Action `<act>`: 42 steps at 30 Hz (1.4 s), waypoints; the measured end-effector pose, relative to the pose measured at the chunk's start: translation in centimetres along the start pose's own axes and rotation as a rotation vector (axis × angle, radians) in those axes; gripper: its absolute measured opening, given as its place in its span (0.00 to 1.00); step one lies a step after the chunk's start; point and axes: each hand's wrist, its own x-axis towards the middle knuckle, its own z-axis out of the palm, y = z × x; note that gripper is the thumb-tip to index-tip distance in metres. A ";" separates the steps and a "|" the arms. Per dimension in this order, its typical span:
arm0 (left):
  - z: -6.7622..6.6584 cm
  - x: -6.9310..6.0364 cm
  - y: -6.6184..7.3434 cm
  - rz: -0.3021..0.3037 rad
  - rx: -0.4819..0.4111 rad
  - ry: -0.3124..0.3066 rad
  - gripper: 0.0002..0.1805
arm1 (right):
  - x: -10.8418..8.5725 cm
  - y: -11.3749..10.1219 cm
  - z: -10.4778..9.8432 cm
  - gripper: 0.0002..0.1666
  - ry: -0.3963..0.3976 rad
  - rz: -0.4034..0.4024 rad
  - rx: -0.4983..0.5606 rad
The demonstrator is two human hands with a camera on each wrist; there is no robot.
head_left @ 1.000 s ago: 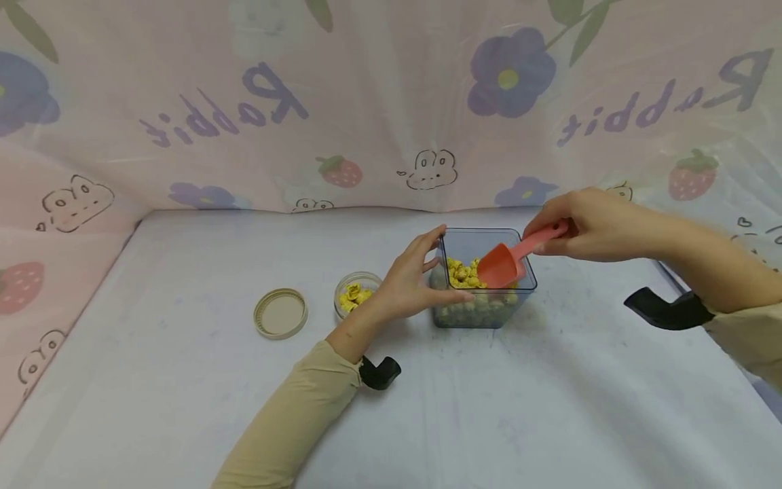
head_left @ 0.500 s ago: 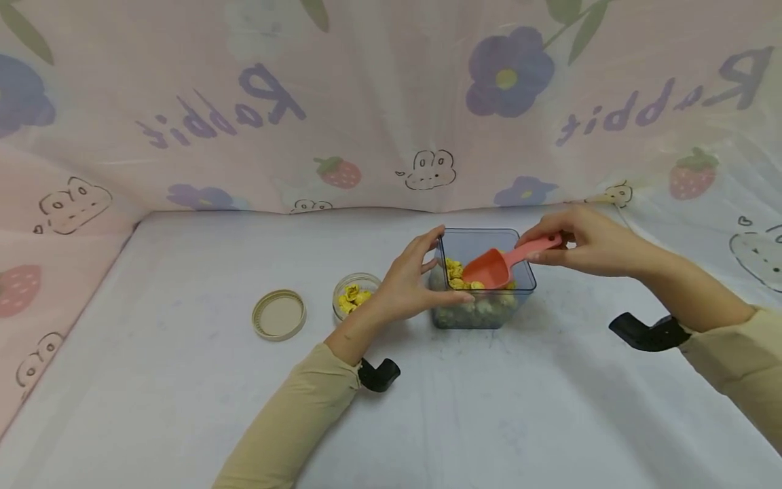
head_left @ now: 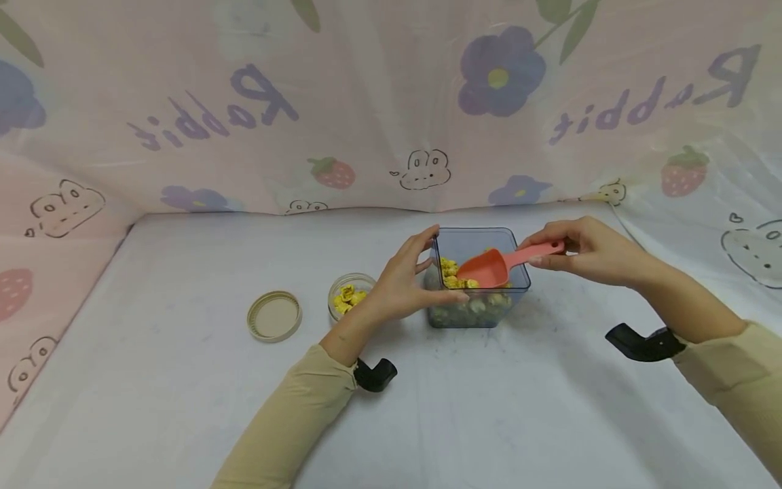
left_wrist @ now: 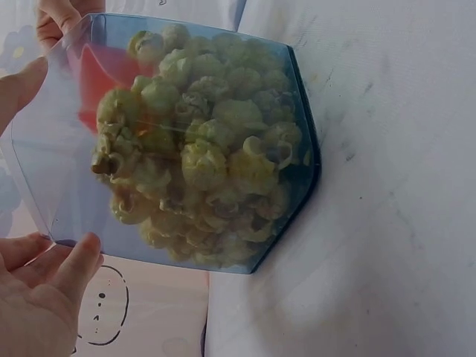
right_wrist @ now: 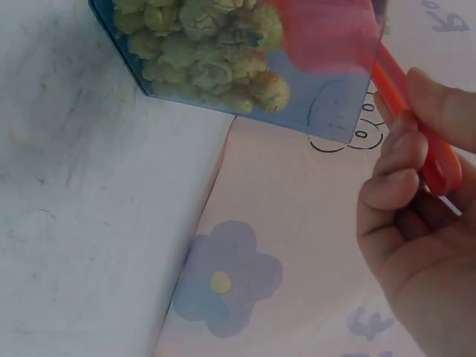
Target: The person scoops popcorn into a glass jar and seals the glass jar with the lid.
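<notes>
A clear bluish plastic box (head_left: 519, 291) stands upright on the table, partly filled with yellow popcorn (left_wrist: 216, 141). My left hand (head_left: 400, 285) grips its left side near the rim, thumb along the front and fingers at the back corner. In my right hand (head_left: 589, 252) the handle of a coral-red scoop (head_left: 489, 268) is pinched between thumb and fingers. The scoop's bowl is inside the box, against the popcorn. Through the box wall in the right wrist view, the scoop (right_wrist: 327, 37) shows beside the popcorn. Behind my left wrist, a round glass jar (head_left: 332, 299) holding popcorn is partly hidden.
Left of the jar, a round beige lid (head_left: 275, 317) lies on the white table cover (head_left: 183, 394). A pink printed curtain (head_left: 366, 102) hangs along the back and the left side. Each wrist carries a black camera mount (head_left: 375, 375).
My right hand has moved slightly down, and the scoop's bowl has shifted left and lies flatter in the popcorn. The left hand keeps its grip on the box.
</notes>
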 end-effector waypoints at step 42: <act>0.0 0.0 -0.2 0.035 0.009 0.004 0.57 | 0.0 -0.2 2.2 0.15 0.023 0.112 0.213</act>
